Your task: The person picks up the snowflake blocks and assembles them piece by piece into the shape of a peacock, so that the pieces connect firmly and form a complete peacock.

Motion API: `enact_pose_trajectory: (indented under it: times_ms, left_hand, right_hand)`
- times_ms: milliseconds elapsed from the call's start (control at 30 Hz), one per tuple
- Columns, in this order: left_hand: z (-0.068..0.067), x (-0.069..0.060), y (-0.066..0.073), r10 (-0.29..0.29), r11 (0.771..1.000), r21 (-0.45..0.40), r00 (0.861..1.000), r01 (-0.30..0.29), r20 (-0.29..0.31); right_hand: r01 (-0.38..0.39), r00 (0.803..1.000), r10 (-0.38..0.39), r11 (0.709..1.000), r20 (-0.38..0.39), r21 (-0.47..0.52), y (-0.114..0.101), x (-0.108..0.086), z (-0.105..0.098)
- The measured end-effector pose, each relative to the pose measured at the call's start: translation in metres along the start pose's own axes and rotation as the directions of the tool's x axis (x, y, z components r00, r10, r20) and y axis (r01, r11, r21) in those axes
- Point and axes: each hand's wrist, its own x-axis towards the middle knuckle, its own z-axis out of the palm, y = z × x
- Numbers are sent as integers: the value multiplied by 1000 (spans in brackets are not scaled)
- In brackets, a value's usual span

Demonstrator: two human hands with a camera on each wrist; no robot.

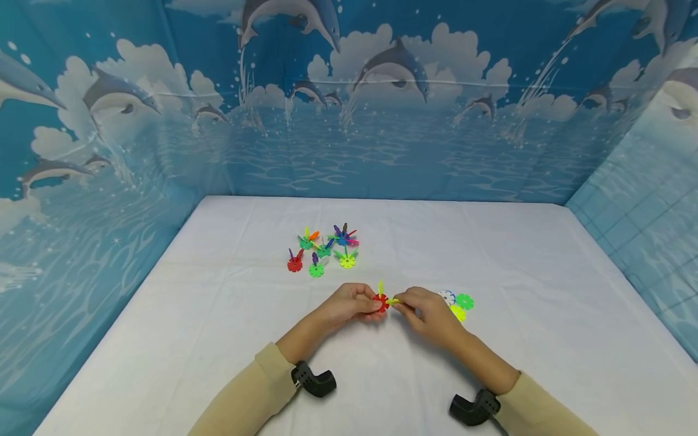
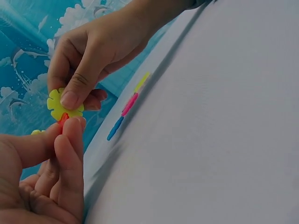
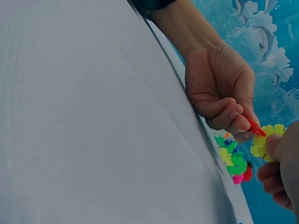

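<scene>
My left hand (image 1: 354,303) pinches a red notched plastic disc (image 1: 380,304) between thumb and fingers. A yellow disc (image 1: 381,289) stands up from the red one's top edge. In my right hand (image 1: 431,315), thumb and fingertips pinch another yellow disc (image 2: 57,103), which meets the red disc's right edge. The left wrist view shows the red disc's edge (image 2: 64,118) against this yellow disc, the rest covered by fingers. From the right wrist view, the left hand's fingers partly hide the red disc (image 3: 256,129). How far the two discs are slotted together I cannot tell.
Joined disc clusters in mixed colours stand beyond the hands, among them a red one (image 1: 294,263), a green one (image 1: 316,270) and a yellow one (image 1: 346,260). Loose discs, one green (image 1: 465,301) and one yellow (image 1: 458,312), lie beside the right hand on the white-covered table (image 1: 545,272).
</scene>
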Motion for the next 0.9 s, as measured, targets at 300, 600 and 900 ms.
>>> enact_pose_trajectory:
  times_ms: [300,600,900]
  left_hand:
    - [2,0,-1,47,998,45,998,-49,45]
    - [2,1,-3,67,996,56,996,-71,60]
    - [3,1,-4,53,998,41,998,-53,18]
  right_hand:
    - [73,997,-71,992,22,-100,-4,1,1]
    - [91,996,-91,990,8,-111,-2,-1,3]
    - [-148,966,154,988,207,-43,3,5,-21]
